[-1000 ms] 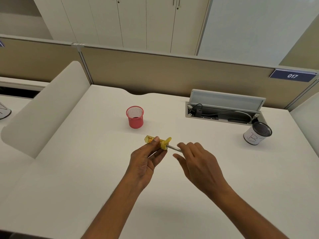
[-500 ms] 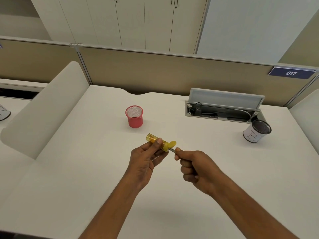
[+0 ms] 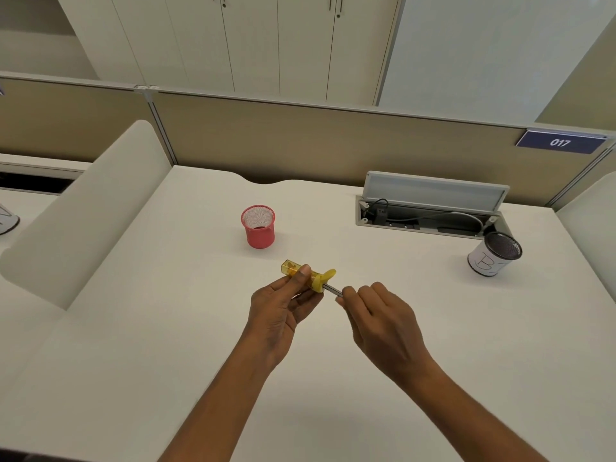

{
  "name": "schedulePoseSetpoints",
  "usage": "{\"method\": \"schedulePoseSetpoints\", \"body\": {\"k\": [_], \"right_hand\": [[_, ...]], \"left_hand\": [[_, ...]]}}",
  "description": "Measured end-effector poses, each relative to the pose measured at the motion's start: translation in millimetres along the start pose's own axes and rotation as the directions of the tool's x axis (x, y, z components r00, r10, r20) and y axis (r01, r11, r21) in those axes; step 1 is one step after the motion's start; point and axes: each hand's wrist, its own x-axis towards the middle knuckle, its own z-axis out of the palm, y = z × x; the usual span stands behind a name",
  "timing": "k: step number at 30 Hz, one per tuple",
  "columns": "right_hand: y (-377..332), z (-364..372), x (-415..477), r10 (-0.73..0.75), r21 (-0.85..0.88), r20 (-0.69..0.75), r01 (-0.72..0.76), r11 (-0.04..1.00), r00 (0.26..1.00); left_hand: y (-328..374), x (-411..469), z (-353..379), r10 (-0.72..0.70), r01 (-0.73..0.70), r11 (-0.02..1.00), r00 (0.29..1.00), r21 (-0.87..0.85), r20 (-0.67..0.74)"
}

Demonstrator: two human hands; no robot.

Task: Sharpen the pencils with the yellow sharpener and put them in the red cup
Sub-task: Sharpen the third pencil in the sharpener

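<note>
Steadying the yellow sharpener [image 3: 293, 269] above the tabletop [image 3: 166, 328], the left hand [image 3: 280, 308] clamps its barrel between thumb and fingers [image 3: 310, 296], with the opening turned to the right. The right hand [image 3: 383, 325] pinches a pencil [image 3: 331, 289] close to the sharpener, its fingers [image 3: 350, 291] curled round the shaft and the tip inside. That short hold likely suits twisting without bending. The red cup [image 3: 258, 226] stands upright beyond both hands, well apart, its mouth ready for the sharpened pencil. A white cup [image 3: 490, 261] sits far right.
</note>
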Motion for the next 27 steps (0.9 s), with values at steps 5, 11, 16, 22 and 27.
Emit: {"method": "schedulePoseSetpoints", "body": {"k": [5,11,16,22,27], "right_hand": [[-24.8,-10.0,8.7,0.461,0.574,0.215,-0.493,0.654,0.861],[-18.8,-39.1,33.3,0.237,0.234,0.966,-0.728,-0.644,0.101],[-19.4,-36.0,27.5,0.404,0.478,0.827,-0.868,-0.137,0.391],[-7.0,-15.4,1.2,0.173,0.164,0.157,-0.198,0.966,0.972],[-0.9,-6.9,-3.6,0.005,0.003,-0.023,-0.005,1.000,1.000]], "left_hand": [[-0.1,0.3,-2.2,0.021,-0.022,0.999,0.999,0.033,0.027],[-0.8,-0.6,-5.5,0.060,-0.066,0.992,0.996,0.107,0.061],[-1.3,-0.1,-6.1,0.053,-0.056,0.997,0.997,0.061,0.050],[1.6,-0.8,-2.2,0.029,-0.028,0.999,0.999,-0.032,0.023],[-1.5,-3.5,-2.5,0.012,-0.011,0.999,0.999,-0.039,0.033]]}}
